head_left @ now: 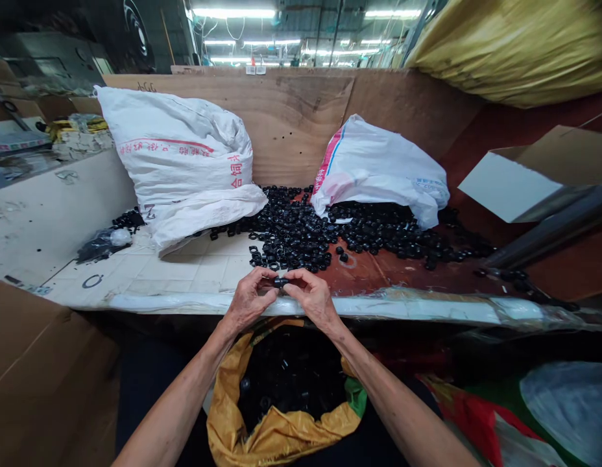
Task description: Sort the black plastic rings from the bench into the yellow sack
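Observation:
Just above the front edge of the bench, my left hand (252, 297) and my right hand (313, 296) meet at a small black plastic fitting (280, 282). Thumb and fingers of each hand pinch one end of it. Behind my fingers spreads a heap of small black parts (294, 230), some of them ring- or nut-shaped. Below my hands, an orange woven sack (281, 436) stands with its mouth rolled back, holding many dark pieces.
Two white woven sacks, one on the left (184, 152) and one on the right (379, 168), rest against the wooden back board (286, 123). A metal bar (549, 224) and an open carton (510, 185) are at the right. A black ring (92, 281) lies at the left.

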### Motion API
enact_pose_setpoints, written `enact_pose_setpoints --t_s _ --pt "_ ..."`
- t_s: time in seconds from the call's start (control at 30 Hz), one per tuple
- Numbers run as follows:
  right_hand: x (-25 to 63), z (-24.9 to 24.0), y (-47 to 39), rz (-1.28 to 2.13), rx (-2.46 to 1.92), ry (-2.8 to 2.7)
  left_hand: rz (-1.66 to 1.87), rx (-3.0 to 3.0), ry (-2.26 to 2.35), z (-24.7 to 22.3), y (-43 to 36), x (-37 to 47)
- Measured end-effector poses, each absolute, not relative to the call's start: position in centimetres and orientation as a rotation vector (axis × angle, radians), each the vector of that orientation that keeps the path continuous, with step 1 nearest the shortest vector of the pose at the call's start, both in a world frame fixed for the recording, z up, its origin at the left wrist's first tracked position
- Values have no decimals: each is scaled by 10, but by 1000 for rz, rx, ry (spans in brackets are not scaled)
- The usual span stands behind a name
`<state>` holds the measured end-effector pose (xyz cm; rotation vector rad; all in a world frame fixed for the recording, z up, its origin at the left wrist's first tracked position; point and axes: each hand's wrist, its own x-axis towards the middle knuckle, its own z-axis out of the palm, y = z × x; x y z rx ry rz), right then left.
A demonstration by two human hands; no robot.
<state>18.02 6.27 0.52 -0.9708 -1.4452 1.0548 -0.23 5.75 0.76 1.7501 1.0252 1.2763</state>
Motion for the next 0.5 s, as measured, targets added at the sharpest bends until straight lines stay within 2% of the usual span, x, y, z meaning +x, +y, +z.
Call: enact_pose_setpoints --t_s 0.13,0.5 --pt "178 5 61 1043 -987 -1451 1265 1717 1086 5 56 -3" --pt "176 8 56 708 -991 -1670 1296 1884 993 9 53 -7"
